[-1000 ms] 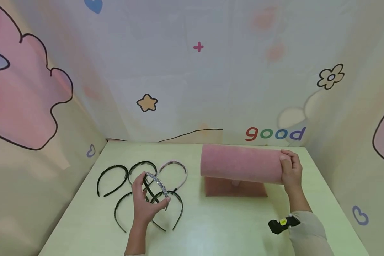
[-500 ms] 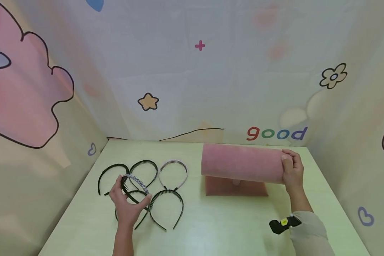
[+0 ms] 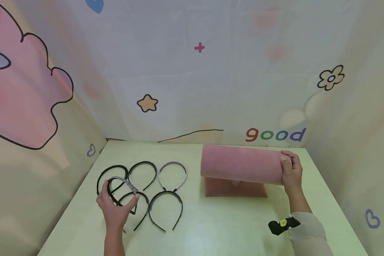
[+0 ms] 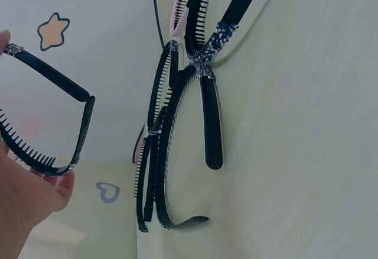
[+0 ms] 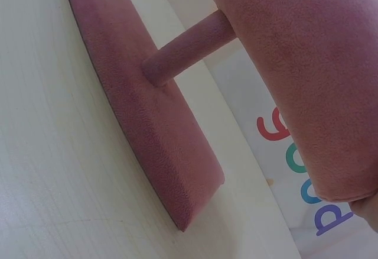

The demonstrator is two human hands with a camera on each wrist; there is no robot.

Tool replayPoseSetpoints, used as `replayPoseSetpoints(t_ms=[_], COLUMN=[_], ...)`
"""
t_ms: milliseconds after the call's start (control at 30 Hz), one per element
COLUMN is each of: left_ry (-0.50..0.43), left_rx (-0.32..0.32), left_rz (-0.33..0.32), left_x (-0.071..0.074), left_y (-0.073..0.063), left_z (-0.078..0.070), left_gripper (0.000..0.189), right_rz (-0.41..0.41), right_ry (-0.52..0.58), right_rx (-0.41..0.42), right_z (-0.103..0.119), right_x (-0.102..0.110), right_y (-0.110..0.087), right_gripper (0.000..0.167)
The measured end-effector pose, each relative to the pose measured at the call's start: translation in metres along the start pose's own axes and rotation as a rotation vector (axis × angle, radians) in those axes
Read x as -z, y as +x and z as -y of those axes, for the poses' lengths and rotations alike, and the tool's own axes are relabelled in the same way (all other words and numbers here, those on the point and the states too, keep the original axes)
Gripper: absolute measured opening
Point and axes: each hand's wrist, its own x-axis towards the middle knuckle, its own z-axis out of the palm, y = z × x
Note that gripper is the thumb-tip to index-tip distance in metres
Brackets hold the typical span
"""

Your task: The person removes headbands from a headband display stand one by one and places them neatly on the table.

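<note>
My left hand (image 3: 115,211) holds a headband (image 3: 131,185) with a glittery silver outer face and black comb teeth, fingers at one side and thumb at the other. In the left wrist view the same headband (image 4: 56,77) hangs clear of the table, its two ends close together. It overlaps the black headbands at the left in the head view. My right hand (image 3: 292,169) grips the right end of a pink plush roll (image 3: 240,163). A post (image 5: 189,49) joins this roll to a flat pink base (image 5: 136,93) standing on the table.
Several toothed headbands lie in two rows at the table's left, among them a black one (image 3: 143,163), a pale pink one (image 3: 172,162) and another black one (image 3: 165,193). Behind the table (image 3: 224,227) hangs a printed cloth (image 3: 192,89), with more cloth at both sides.
My left hand has carried the silver headband leftward, from over the middle headbands to over the left ones. My right hand and the pink roll have stayed in place.
</note>
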Motion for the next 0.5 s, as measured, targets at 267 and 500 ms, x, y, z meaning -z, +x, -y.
replayPoseSetpoints(t_ms=[267,500], left_ry=[0.068,0.147], left_rx=[-0.006,0.060], left_rz=[-0.023,-0.012], left_x=[0.011,0.023], left_y=[0.002,0.010], left_z=[0.008,0.015], left_gripper=[0.111,0.115], right_rz=[-0.009,-0.015], right_ry=[-0.004,-0.008], right_rx=[0.041,0.032], right_z=[-0.003,-0.001], right_x=[-0.001,0.000], right_y=[-0.003,-0.004], right_gripper=[0.027,0.026])
